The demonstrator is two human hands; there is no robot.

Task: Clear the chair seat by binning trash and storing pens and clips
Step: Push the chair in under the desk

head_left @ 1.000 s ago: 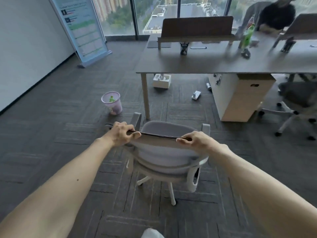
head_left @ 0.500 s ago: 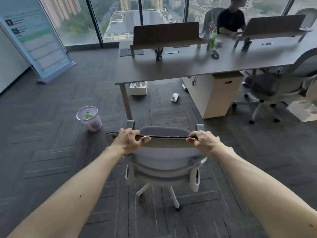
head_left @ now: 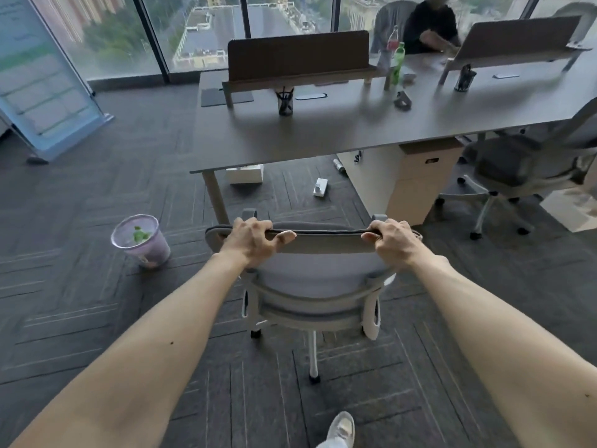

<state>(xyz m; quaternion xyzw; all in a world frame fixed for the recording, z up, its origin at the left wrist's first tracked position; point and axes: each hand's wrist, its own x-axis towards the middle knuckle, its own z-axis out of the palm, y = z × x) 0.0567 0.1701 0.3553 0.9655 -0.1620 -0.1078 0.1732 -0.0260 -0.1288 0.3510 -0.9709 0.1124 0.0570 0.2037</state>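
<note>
A grey office chair (head_left: 318, 279) stands with its back towards me, in front of a long desk (head_left: 355, 130). My left hand (head_left: 253, 240) grips the left end of the backrest's top edge and my right hand (head_left: 391, 242) grips the right end. The seat is hidden behind the backrest. A lilac waste bin (head_left: 142, 240) with something green inside stands on the carpet to the chair's left. A dark pen cup (head_left: 285, 101) with pens sits on the desk near the divider.
Under the desk lie a white box (head_left: 244, 174), a small white item (head_left: 320, 187) and a drawer cabinet (head_left: 416, 179). Another chair (head_left: 517, 169) stands at right. A person sits at the far side. A banner stand (head_left: 48, 92) leans at left. My shoe (head_left: 339, 428) shows below.
The chair, with both hands still on its backrest, has come nearer the desk and squared up to it; my view has swung right, so the bin now lies further left.
</note>
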